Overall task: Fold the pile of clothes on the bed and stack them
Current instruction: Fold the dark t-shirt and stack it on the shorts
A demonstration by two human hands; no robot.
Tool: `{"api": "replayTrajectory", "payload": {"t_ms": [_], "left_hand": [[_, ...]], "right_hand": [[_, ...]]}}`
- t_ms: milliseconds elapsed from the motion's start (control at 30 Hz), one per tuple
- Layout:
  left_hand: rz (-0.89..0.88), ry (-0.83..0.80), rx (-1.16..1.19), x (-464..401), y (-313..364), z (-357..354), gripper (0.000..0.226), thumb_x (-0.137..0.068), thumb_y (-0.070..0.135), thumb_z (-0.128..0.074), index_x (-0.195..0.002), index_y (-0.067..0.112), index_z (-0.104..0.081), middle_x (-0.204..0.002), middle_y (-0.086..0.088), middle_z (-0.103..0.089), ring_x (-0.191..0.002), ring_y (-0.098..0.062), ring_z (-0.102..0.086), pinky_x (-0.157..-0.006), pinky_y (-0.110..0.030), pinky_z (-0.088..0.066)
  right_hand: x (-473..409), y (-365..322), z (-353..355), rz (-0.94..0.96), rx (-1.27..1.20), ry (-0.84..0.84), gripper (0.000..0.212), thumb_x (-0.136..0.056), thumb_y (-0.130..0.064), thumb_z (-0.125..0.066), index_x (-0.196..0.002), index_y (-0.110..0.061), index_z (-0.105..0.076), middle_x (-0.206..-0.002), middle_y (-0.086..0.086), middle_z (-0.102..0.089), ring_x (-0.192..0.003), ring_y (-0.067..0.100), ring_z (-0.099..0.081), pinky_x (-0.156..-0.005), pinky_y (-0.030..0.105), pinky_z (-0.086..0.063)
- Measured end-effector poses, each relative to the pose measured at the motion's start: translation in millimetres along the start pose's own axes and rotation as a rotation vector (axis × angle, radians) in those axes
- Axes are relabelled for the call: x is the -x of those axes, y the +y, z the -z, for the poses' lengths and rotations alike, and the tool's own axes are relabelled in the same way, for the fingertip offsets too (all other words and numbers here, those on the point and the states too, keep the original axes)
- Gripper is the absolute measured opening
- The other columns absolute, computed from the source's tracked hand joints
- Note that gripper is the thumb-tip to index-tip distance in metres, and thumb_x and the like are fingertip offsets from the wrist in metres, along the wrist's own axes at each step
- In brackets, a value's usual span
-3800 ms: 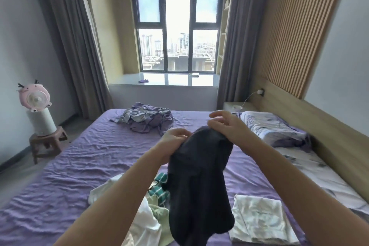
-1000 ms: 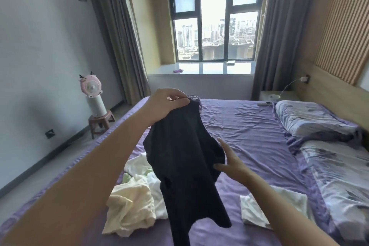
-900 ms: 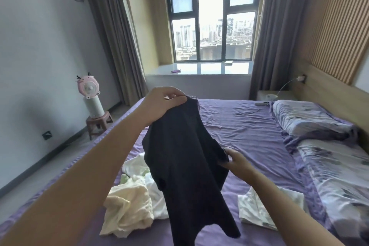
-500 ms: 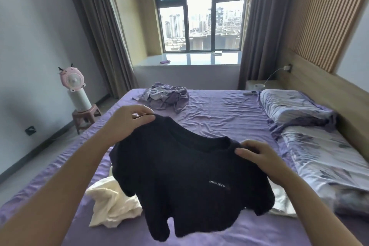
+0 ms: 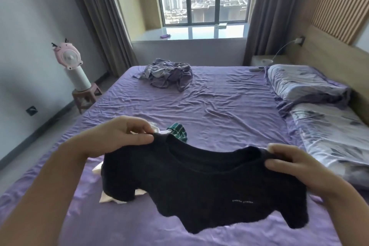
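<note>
The black shirt (image 5: 203,183) is now spread wide above the purple bed (image 5: 229,110), not hanging in a bunch from one hand like a moment ago. The left hand (image 5: 121,136) pinches one shoulder and the right hand (image 5: 295,164) pinches the other. So it looks ready to lay flat and fold. White clothes (image 5: 111,199) wait underneath, and a green one (image 5: 178,131) just behind

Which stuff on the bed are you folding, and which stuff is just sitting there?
For the folding:
- black T-shirt, held by left hand and right hand
- white clothes under it
- green checked cloth

Just lying about:
- pillows
- pink fan
- crumpled purple bedding, probably
</note>
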State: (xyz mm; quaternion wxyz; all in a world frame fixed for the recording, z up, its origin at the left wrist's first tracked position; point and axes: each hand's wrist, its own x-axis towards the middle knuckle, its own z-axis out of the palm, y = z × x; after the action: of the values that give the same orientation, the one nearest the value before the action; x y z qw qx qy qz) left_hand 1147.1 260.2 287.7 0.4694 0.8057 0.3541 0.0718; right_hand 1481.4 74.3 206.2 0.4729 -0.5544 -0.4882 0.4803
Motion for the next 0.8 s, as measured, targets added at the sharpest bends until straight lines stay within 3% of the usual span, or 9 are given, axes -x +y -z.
{"api": "replayTrajectory", "payload": {"t_ms": [100,133,200,267,333,400,500,633,800], "left_hand": [[0.024,-0.115,0.021,-18,-1,16,0.011,-0.080,0.027,-0.063,-0.084,0.018,-0.068,-0.073,0.004,-0.064,-0.066,-0.005,-0.058,-0.059,-0.015,-0.046],[0.053,-0.123,0.005,-29,-6,20,0.013,-0.081,0.028,-0.063,-0.085,0.016,-0.068,-0.071,0.004,-0.062,-0.064,-0.005,-0.056,-0.057,-0.016,-0.045],[0.142,-0.127,0.001,-61,-27,24,0.017,-0.083,0.028,-0.067,-0.088,0.012,-0.067,-0.071,0.003,-0.061,-0.063,-0.007,-0.055,-0.057,-0.019,-0.045],[0.178,-0.082,-0.129,-101,-65,17,0.014,-0.083,0.035,-0.070,-0.082,0.021,-0.068,-0.076,0.006,-0.062,-0.070,-0.008,-0.057,-0.066,-0.025,-0.047],[0.137,-0.027,-0.377,-143,-109,-4,0.014,-0.081,0.041,-0.069,-0.075,0.030,-0.063,-0.083,0.009,-0.062,-0.085,-0.010,-0.059,-0.082,-0.030,-0.048],[0.136,-0.024,-0.448,-177,-151,-38,0.007,-0.085,0.035,-0.066,-0.084,0.028,-0.063,-0.090,0.008,-0.060,-0.093,-0.015,-0.059,-0.083,-0.027,-0.045],[0.209,-0.078,-0.467,-212,-221,-96,0.015,-0.091,0.026,-0.058,-0.103,0.022,-0.065,-0.101,0.003,-0.064,-0.100,-0.016,-0.059,-0.084,-0.027,-0.044],[0.284,-0.020,-0.527,-248,-304,-144,0.017,-0.095,0.032,-0.045,-0.104,0.025,-0.059,-0.103,0.000,-0.066,-0.098,-0.022,-0.061,-0.079,-0.033,-0.049],[0.224,0.067,-0.550,-286,-359,-164,0.018,-0.099,0.028,-0.031,-0.102,0.019,-0.046,-0.097,-0.005,-0.063,-0.086,-0.029,-0.060,-0.076,-0.042,-0.050]], "right_hand": [[-15,-5,6,-0.040,-0.034,0.068,0.060,-0.041,-0.050,-0.089,-0.066,-0.007,-0.057,-0.063,0.002,-0.048,-0.057,0.012,-0.044,-0.046,0.016,-0.038],[-25,-5,8,-0.071,-0.012,0.085,0.065,-0.040,-0.052,-0.088,-0.068,-0.004,-0.056,-0.063,0.003,-0.047,-0.056,0.012,-0.044,-0.045,0.016,-0.037],[-49,0,10,-0.123,0.071,0.087,0.050,-0.056,-0.044,-0.084,-0.068,-0.006,-0.054,-0.060,0.003,-0.043,-0.053,0.011,-0.042,-0.042,0.018,-0.033],[-77,24,14,-0.179,0.213,0.112,0.036,-0.072,-0.033,-0.078,-0.068,-0.007,-0.054,-0.061,0.003,-0.047,-0.055,0.011,-0.044,-0.045,0.018,-0.034],[-105,62,18,-0.226,0.400,0.125,0.016,-0.082,-0.026,-0.070,-0.079,-0.011,-0.064,-0.073,-0.003,-0.062,-0.066,0.010,-0.055,-0.060,0.019,-0.042],[-128,113,12,-0.297,0.605,0.085,0.002,-0.085,-0.021,-0.065,-0.085,-0.022,-0.066,-0.086,-0.007,-0.068,-0.083,0.010,-0.062,-0.074,0.018,-0.042],[-157,202,-13,-0.466,0.831,0.026,0.006,-0.087,-0.021,-0.057,-0.088,-0.025,-0.061,-0.092,-0.006,-0.064,-0.094,0.015,-0.060,-0.074,0.021,-0.040],[-181,294,-37,-0.596,0.973,0.090,0.012,-0.090,-0.025,-0.047,-0.097,-0.017,-0.052,-0.103,0.007,-0.064,-0.096,0.029,-0.059,-0.074,0.034,-0.043],[-208,344,-35,-0.474,1.188,0.203,0.011,-0.094,-0.019,-0.040,-0.103,-0.015,-0.044,-0.091,0.008,-0.067,-0.084,0.035,-0.062,-0.062,0.037,-0.043]]}}
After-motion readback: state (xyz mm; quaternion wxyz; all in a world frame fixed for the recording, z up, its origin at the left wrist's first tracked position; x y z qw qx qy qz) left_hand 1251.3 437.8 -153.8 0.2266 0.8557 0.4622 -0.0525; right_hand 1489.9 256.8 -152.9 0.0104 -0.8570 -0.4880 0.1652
